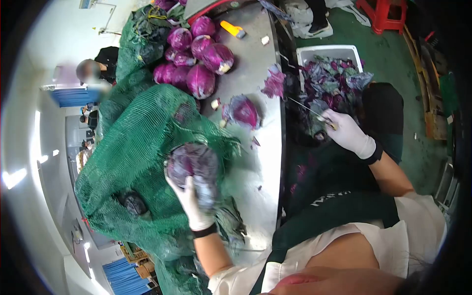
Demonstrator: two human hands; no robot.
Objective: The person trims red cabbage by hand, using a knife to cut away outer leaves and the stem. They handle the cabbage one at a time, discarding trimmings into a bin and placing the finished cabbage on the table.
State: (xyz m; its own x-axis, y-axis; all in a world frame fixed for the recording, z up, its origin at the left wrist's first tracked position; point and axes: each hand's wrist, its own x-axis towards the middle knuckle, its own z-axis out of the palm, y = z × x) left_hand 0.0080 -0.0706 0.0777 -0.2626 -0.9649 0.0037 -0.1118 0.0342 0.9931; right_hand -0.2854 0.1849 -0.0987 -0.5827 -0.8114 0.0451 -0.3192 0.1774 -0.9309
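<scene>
My left hand (191,202), in a white glove, is closed on a red cabbage (192,164) with dull purple-grey outer leaves, above a green mesh sack (132,135). In my white-gloved right hand (349,135) is a knife (306,106), its thin blade pointing toward the table edge. The blade tip is near a loose purple leaf (274,82) at that edge. Between my hands, on the metal table (263,162), rests a purple cabbage piece with outer leaves (242,112). Small pale stem bits lie beside it.
Several trimmed red cabbages (200,81) are piled at the back of the table near a yellow-orange cutter (232,29). A white bin (327,50) full of cut leaves stands right of the table. Beyond it is a red stool (385,14). Other people are in the background.
</scene>
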